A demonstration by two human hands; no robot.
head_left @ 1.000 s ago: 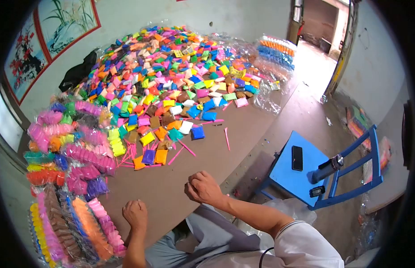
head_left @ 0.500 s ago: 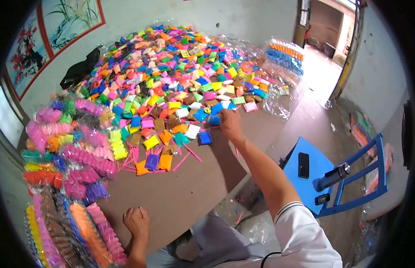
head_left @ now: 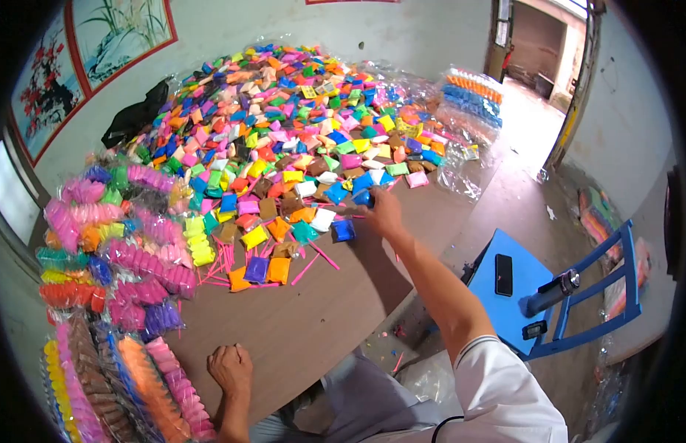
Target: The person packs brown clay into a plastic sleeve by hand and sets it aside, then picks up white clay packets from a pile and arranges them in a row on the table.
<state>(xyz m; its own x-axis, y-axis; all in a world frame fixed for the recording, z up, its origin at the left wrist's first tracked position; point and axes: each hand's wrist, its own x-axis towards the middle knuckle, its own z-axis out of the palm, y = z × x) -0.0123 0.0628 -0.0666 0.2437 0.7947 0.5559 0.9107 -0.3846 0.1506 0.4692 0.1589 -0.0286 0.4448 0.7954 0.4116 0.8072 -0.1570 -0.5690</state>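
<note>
My right hand [head_left: 383, 212] is at the near right edge of a large heap of small coloured packets [head_left: 269, 125]. Its fingers are closed on a blue packet [head_left: 364, 198]. Another blue packet [head_left: 344, 230] lies on the brown table [head_left: 284, 325] just left of and below that hand. Purple, orange, yellow and white packets sit close by, over pink sticks [head_left: 304, 268]. My left hand [head_left: 231, 368] rests on the near left part of the table with its fingers curled; whether anything is inside it is hidden.
Bagged rows of coloured packets [head_left: 147, 269] line the left side. Wrapped orange and blue rows [head_left: 472, 96] stand at the back right. A blue chair [head_left: 505, 317] holds a phone [head_left: 503, 275], a flask [head_left: 553, 292] and a small black device [head_left: 534, 329].
My right hand has drawn back slightly, with the blue packet now visible at its fingertips. The view has shifted a little. My left hand stays resting on the table.
</note>
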